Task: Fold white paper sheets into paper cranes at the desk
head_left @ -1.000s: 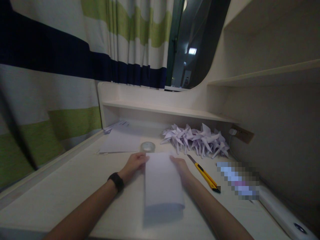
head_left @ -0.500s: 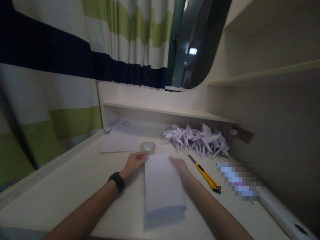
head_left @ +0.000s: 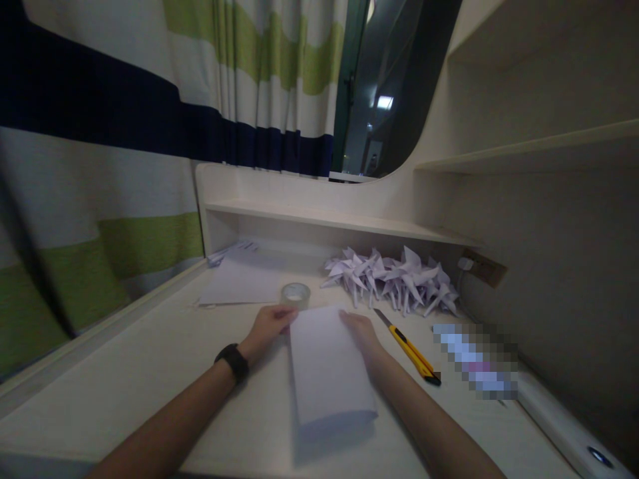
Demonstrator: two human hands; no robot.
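Note:
A folded sheet of white paper is held between my two hands, its near end bent over in a loose fold just above the desk. My left hand, below a black wristband, pinches the paper's far left corner. At the far right corner my right hand grips the edge, thumb on top and the other fingers hidden underneath. Just beyond my left fingertips stands a roll of clear tape. To the right of my right hand lies a yellow utility knife with its blade out.
Paper pinwheels are heaped at the back right. White sheets lie at the back left. A pixelated item rests on the right, beside a white bar-shaped object. A low shelf spans the desk's back.
The paper's near end has swung slightly to the right and toward me. Both hands keep their hold at the far corners, almost in place.

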